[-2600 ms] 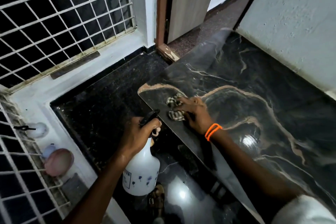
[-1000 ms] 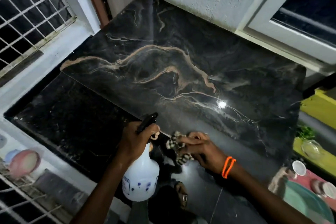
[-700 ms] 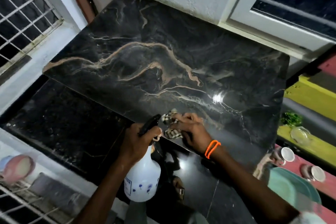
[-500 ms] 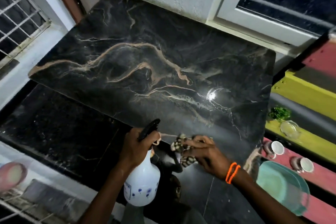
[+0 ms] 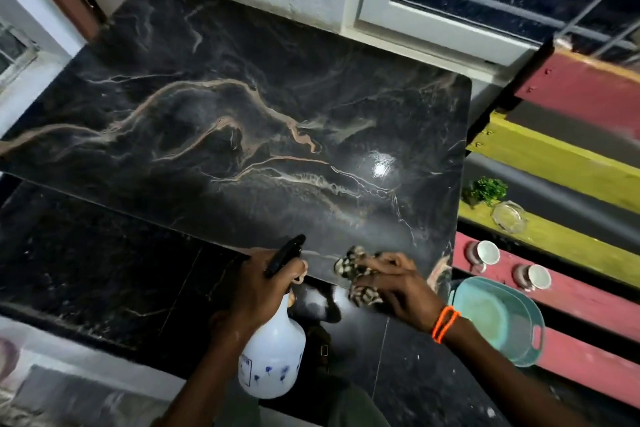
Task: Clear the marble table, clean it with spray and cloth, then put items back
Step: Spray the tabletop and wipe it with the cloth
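The black marble table [image 5: 242, 121] with tan veins fills the middle of the view, its top bare and glossy. My left hand [image 5: 256, 288] grips the neck of a white spray bottle [image 5: 273, 354] with a black trigger, held just off the table's near edge. My right hand [image 5: 398, 288], an orange band on its wrist, presses a spotted cloth [image 5: 356, 274] against the table's near edge, close to the right corner.
Right of the table runs a bench of red and yellow slats [image 5: 571, 163]. On it sit a teal tray [image 5: 498, 319], two cups [image 5: 485, 253] [image 5: 533, 277], a glass ashtray [image 5: 509, 217] and a small green plant [image 5: 486, 191]. A white-framed window [image 5: 450, 24] stands behind.
My right hand has slid the cloth rightward along the table's near edge, from the left corner toward the right one. My view has followed. The spray bottle stays in my left hand.
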